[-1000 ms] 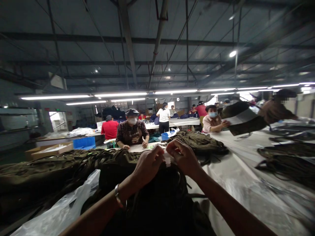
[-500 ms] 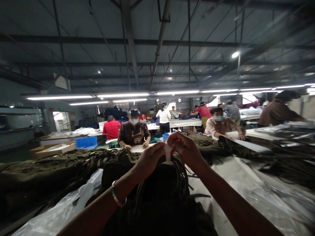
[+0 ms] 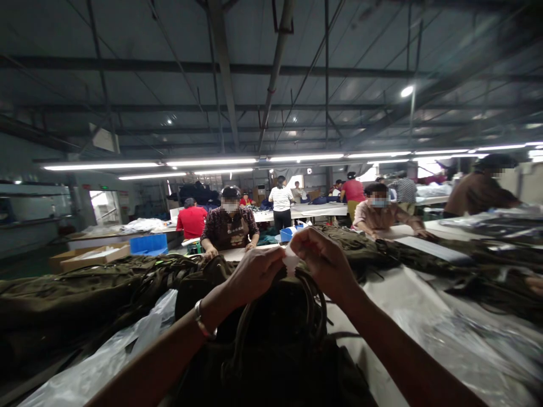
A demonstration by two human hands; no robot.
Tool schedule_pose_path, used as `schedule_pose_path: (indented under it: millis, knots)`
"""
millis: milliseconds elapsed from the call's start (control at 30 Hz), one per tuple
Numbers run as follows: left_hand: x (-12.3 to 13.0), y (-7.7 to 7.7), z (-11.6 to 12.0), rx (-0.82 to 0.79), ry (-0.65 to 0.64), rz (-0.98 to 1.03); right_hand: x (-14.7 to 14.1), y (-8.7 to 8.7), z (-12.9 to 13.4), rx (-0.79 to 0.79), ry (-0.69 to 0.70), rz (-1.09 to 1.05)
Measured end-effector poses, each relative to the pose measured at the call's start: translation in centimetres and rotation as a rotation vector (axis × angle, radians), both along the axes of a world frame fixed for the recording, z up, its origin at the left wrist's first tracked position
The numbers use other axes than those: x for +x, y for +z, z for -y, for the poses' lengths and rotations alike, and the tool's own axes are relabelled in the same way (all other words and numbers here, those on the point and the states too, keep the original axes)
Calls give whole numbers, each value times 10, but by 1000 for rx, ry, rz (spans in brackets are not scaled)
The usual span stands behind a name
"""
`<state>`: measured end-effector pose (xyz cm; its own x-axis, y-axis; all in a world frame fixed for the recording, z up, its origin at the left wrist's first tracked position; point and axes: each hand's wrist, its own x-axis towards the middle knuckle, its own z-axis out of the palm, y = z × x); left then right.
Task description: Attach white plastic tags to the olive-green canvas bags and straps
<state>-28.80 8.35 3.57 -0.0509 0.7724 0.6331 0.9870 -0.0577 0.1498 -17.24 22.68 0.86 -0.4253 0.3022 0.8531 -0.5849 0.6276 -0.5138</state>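
A small white strip point(image 3: 291, 262) at the frame's centre hangs roughly upright above a dark bag point(image 3: 271, 345). The right hand point(image 3: 324, 263), on its right, pinches the top; the left hand point(image 3: 257, 275) touches its left edge, whether gripping I cannot tell.

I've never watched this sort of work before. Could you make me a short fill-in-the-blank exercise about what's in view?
1. The left grip and right grip meet at a small piece coloured ____.
2. A metal bracelet circles the person's own ____ wrist.
3. The bin just right of the cardboard box in the picture is coloured ____.

Missing words: white; left; blue.
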Motion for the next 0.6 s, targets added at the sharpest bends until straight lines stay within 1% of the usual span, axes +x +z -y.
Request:
schedule_pose_path:
  millis: [133,233,300,367,467,533,600]
  knots:
    - [-4,-3,4,-56,3,-57,3,0,7,-44,-11,-23]
    - [-7,-6,5,-136,-14,-20,5,4,11,-69,-5,-58]
    - [-7,-3,7,-163,-34,44,7,8,11,-65,0,-51]
    - [-3,3,11,-156,-62,139,9,12,11,-61,15,-36]
    - [8,12,17,-132,-94,283,10,18,10,-44,32,-24]
    - [18,11,18,-130,-79,334,11,24,11,-39,27,-40]
    - [26,6,14,-139,-45,367,10,32,14,-43,4,-78]
